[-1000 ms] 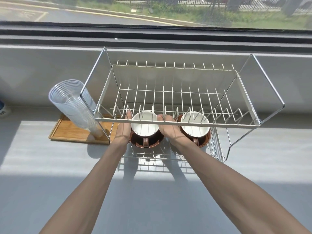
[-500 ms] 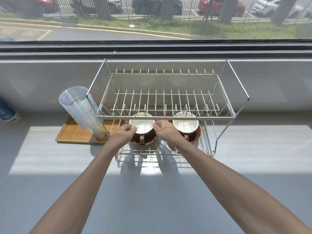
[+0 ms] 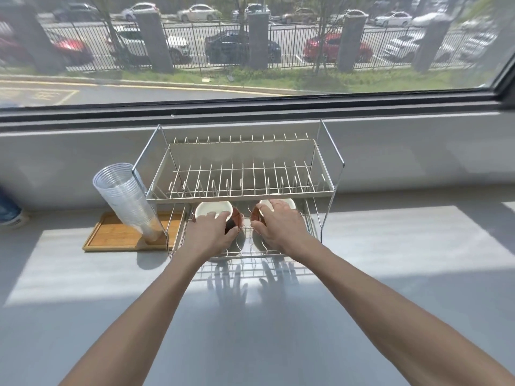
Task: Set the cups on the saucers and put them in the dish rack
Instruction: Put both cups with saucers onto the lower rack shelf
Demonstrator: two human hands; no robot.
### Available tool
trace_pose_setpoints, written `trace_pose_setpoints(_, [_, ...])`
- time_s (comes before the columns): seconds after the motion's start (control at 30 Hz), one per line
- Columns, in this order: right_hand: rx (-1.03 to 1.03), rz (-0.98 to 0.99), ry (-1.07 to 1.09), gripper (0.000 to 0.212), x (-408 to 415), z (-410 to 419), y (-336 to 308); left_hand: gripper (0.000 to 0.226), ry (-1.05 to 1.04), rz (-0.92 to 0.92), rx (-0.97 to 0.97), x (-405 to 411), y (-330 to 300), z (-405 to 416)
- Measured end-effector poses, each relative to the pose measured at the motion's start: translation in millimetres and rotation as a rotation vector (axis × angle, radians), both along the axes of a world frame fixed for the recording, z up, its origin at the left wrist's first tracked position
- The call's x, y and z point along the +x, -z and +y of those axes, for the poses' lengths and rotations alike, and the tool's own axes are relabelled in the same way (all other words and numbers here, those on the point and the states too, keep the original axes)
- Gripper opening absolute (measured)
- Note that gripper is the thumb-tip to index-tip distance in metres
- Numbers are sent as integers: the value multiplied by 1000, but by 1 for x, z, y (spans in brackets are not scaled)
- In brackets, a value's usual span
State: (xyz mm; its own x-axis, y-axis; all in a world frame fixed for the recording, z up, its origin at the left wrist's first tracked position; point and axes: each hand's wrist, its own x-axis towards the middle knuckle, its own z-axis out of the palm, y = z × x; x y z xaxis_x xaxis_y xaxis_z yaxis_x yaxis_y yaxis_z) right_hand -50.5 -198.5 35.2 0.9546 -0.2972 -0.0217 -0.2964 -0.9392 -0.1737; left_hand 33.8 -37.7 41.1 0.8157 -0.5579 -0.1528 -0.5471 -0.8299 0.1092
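A two-tier wire dish rack (image 3: 240,196) stands on the grey counter. On its lower tier sit two brown cups with white insides, each on a brown saucer. My left hand (image 3: 211,234) lies over the near side of the left cup (image 3: 213,210), fingertips on its rim; the left saucer (image 3: 238,218) shows beside my thumb. My right hand (image 3: 279,227) covers most of the right cup (image 3: 290,203), with its fingers spread over the rim. The shadows below show both hands with fingers apart. The right saucer is hidden under my hand.
A leaning stack of clear plastic cups (image 3: 125,196) stands on a wooden tray (image 3: 111,238) just left of the rack. The rack's upper tier holds nothing. A low grey wall and a window run behind the rack. A blue object (image 3: 8,214) sits at the far left.
Both hands were at the left cup's saucer; now my right hand has shifted onto the right cup and my left hand lies over the left one. My view has pulled back and risen.
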Motion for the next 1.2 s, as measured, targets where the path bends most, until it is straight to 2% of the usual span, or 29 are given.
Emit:
trace_pose_setpoints(0.07, [-44, -1, 23, 59, -6, -9, 2, 60, -10, -74, -64, -6, 7, -8])
trace_pose_setpoints(0.17, [-29, -43, 87, 66, -13, -25, 6, 60, -64, -118, -263, -17, 18, -30])
trace_pose_setpoints(0.33, [24, -137, 178, 63, -13, -35, 20, 63, -182, 39, -486, -32, 38, -52])
trace_pose_setpoints(0.43, [130, -103, 264, 63, -3, -45, 35, 65, -269, 131, -589, -29, 47, -67])
trace_pose_setpoints(0.6, [269, 38, 229, 52, 12, -59, 60, 62, -433, 345, -646, -14, 62, -93])
trace_pose_setpoints(0.67, [414, 34, 363, 55, 20, -61, 63, 58, -489, 428, -685, -9, 68, -101])
trace_pose_setpoints(0.73, [515, -65, 525, 54, 31, -66, 67, 56, -530, 499, -721, -4, 74, -105])
trace_pose_setpoints(0.87, [654, -64, 655, 46, 40, -71, 71, 59, -594, 593, -787, 6, 90, -108])
trace_pose_setpoints(1.2, [722, -96, 675, 42, 36, -71, 76, 48, -608, 576, -809, 5, 99, -108])
